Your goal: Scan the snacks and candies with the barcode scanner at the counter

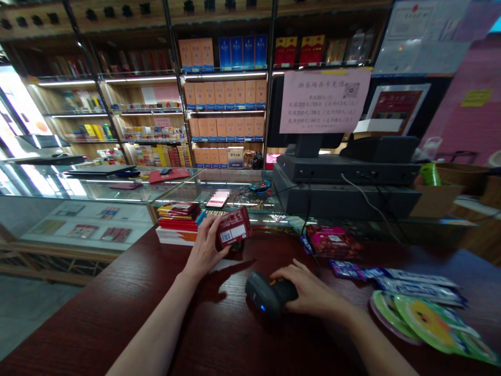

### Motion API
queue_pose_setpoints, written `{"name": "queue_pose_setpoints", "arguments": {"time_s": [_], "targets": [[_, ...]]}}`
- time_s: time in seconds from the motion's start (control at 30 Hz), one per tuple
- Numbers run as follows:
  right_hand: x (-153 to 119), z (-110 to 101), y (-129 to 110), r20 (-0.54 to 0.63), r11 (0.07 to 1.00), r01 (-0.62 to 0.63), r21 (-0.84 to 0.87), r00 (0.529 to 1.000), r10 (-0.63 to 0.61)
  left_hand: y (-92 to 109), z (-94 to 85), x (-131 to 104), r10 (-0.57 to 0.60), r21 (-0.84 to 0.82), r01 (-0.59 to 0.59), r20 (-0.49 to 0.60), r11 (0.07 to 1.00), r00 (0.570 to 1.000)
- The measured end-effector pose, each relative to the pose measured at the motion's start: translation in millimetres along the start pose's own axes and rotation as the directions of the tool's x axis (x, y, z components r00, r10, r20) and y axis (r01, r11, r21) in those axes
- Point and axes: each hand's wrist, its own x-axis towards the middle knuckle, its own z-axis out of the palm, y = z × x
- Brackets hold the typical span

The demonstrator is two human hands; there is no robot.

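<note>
Between the thumb and fingers of my left hand [207, 245] is a dark red packet [234, 227], tilted, its white barcode label facing me. It is held just above the counter [219, 334]. My right hand [303, 287] is wrapped round the handle of a black barcode scanner [266, 293], which lies low over the wood with a blue light lit. Left of the packet stands a stack of flat boxes [178, 222], red, yellow and white. Part of the stack is hidden behind my left hand.
Snack packets [415, 284] and round green packages [426, 321] lie at the right. A dark red bag [331, 241] sits before the cash register [348, 201]. A phone [217, 199] rests on the glass showcase [188, 190]. Stocked shelves [225, 112] line the back.
</note>
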Motion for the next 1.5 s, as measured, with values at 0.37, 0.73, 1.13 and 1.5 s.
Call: {"name": "queue_pose_setpoints", "arguments": {"time_s": [0.37,0.73,1.13,1.5], "targets": [[8,-20,-21,-0.036,0.993,-0.079,0.087,0.996,0.082,-5,4.6,-5,0.023,0.008,-0.023,-0.054,1.000,0.998],[7,-20,-25,-0.056,0.979,-0.143,0.148,0.987,0.152,-8,8.5,-6,-0.007,0.030,0.009,-0.081,1.000,0.997],[6,-14,-16,0.029,0.979,-0.148,0.138,0.989,0.145,-8,6.0,-6,0.005,0.023,-0.003,-0.064,1.000,0.998],[4,-6,-10,0.137,0.984,-0.161,0.071,0.979,0.150,-5,3.9,-4,0.015,-0.001,-0.016,-0.068,1.000,0.998]]}}
